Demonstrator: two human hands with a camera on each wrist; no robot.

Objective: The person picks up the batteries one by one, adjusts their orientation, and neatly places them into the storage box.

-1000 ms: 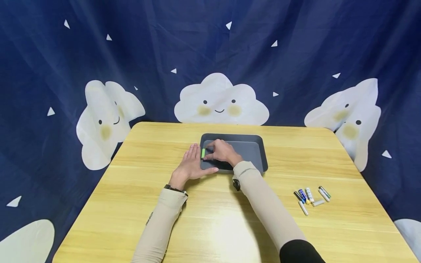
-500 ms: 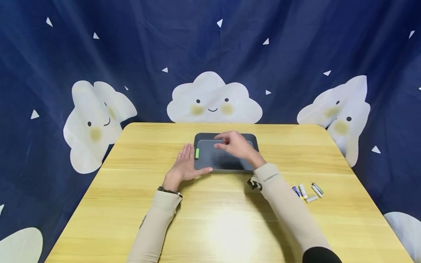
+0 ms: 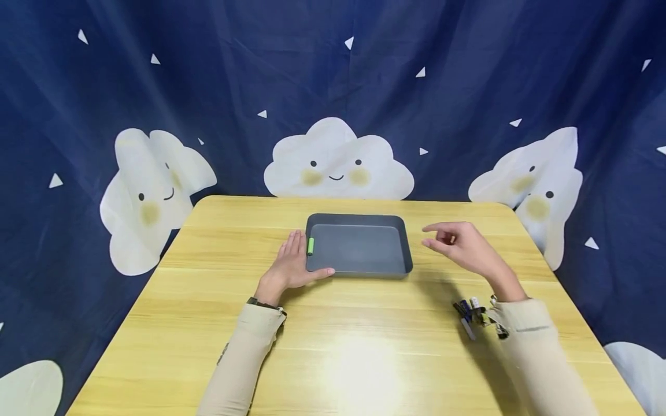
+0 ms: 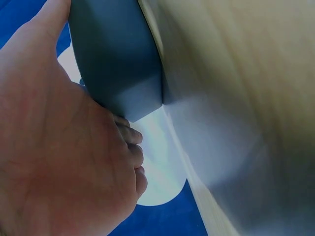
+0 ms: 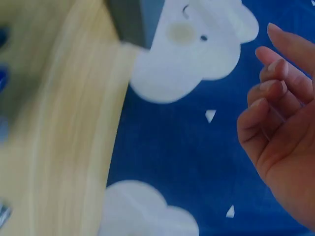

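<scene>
1. Just one battery [image 3: 310, 246], green, lay inside the tray [image 3: 359, 251], by its left wall.
2. Other batteries [image 3: 468, 329] were still outside, on the worktop [image 3: 218, 248].
3. The left hand [image 3: 292, 264], fingers straight, touched the tray; the right [image 3: 465, 249], loosely bent, held nothing.

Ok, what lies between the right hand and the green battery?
In the head view, between the right hand and the green battery lie only the tray's bare floor, its right wall and a strip of bare tabletop.
</scene>
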